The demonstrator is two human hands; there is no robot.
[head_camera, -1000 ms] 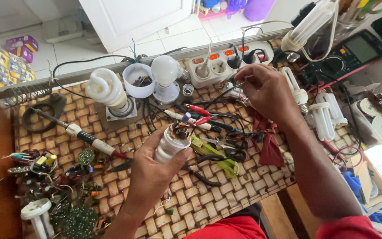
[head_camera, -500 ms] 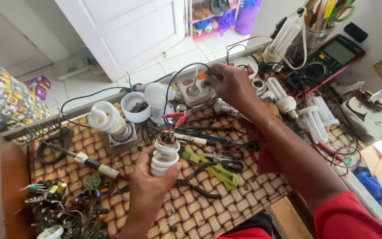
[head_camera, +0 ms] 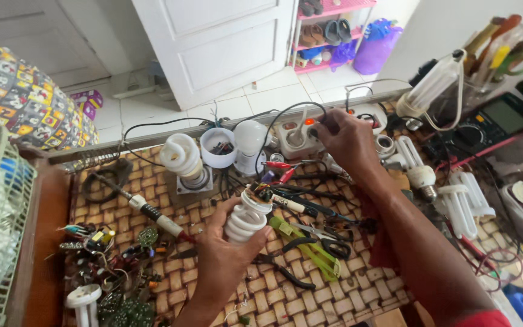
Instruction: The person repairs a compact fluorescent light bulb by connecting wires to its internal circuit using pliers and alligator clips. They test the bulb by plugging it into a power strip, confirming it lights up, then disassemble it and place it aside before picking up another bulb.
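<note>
My left hand (head_camera: 222, 251) grips a white spiral lamp (head_camera: 246, 219) with its base open and wires showing at the top, held over the woven mat (head_camera: 310, 290). My right hand (head_camera: 347, 140) reaches to the far edge and pinches a black plug at the white power strip (head_camera: 295, 140), whose black cable loops up behind it. Red and black clip leads (head_camera: 282, 171) lie between the two hands.
Another spiral lamp on a holder (head_camera: 183, 160), a white cup (head_camera: 218, 147) and a round bulb (head_camera: 250, 140) stand at the back. A soldering iron (head_camera: 152, 212), green-handled scissors (head_camera: 310, 245), circuit parts (head_camera: 98, 242), spare tube lamps (head_camera: 455, 194) and a multimeter (head_camera: 497, 118) surround the mat.
My right hand has moved from the clip leads up and back to the power strip and taken the black plug. The left hand keeps holding the lamp; the view has tilted upward.
</note>
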